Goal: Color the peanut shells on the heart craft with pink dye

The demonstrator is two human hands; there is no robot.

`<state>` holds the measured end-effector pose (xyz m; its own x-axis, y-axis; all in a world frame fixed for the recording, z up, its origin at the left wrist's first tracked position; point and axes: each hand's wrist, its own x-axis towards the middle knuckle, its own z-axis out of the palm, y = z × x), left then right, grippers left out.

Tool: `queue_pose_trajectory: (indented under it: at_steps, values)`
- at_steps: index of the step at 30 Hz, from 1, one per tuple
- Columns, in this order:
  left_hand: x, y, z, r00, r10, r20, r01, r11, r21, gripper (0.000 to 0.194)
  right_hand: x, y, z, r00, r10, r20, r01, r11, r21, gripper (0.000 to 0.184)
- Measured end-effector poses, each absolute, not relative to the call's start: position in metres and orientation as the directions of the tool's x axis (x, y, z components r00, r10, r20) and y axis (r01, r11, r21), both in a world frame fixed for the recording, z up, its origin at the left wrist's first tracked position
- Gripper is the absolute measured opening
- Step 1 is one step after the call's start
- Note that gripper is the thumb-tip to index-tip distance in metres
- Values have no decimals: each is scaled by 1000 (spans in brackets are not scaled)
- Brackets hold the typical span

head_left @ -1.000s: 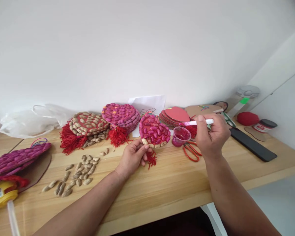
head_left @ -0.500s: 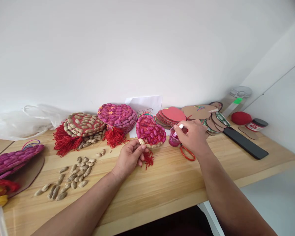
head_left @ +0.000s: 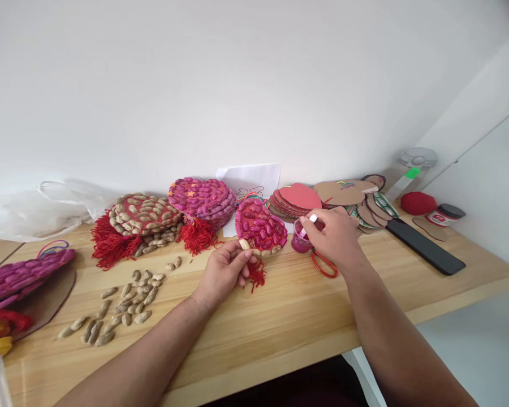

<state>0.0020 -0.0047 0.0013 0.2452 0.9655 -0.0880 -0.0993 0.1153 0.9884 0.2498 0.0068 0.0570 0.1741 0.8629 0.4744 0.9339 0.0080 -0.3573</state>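
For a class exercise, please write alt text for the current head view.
A person's left hand holds a rounded, mostly magenta peanut plaque with red yarn tassel; the right hand holds a slim white tool inside a clear plastic paint cup. Loose tan peanuts lie on the wooden table.

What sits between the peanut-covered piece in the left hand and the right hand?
In the head view, a plastic cup of magenta paint stands between the peanut-covered piece and the right hand, which partly hides it.
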Motion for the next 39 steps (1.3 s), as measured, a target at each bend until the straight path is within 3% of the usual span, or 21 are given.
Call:
queue_pose_trajectory:
  at_steps: [3, 9, 20, 24, 26, 29, 33, 39]
  values:
    - [2, -5, 2, 244, 966, -86, -104, 114, 988, 39, 251, 6, 59, 169, 824, 541, 928, 51, -368, 25]
    - [2, -5, 1, 254, 962, -100, -143, 140, 980, 42, 254, 2, 66, 196, 570, 798, 902, 214, -375, 27]
    - [2, -5, 1, 269, 957, -107, -139, 149, 979, 41, 254, 2, 65, 105, 624, 774, 927, 220, -303, 23]
    - [2, -4, 0, 283, 954, -101, -145, 146, 979, 41, 249, -5, 65, 165, 453, 876, 841, 400, -365, 18]
    - [2, -4, -1, 290, 952, -96, -144, 143, 979, 40, 243, -9, 64, 173, 477, 862, 730, 525, -437, 15]
    - [2, -4, -1, 288, 953, -93, -144, 139, 980, 39, 229, -15, 62, 45, 589, 807, 607, 625, -490, 12]
    - [2, -4, 0, 287, 953, -96, -146, 143, 979, 38, 212, -20, 60, -159, 621, 767, 611, 672, -418, 9]
    - [2, -5, 0, 281, 955, -97, -147, 142, 979, 38, 204, -21, 57, -247, 614, 750, 593, 708, -384, 5]
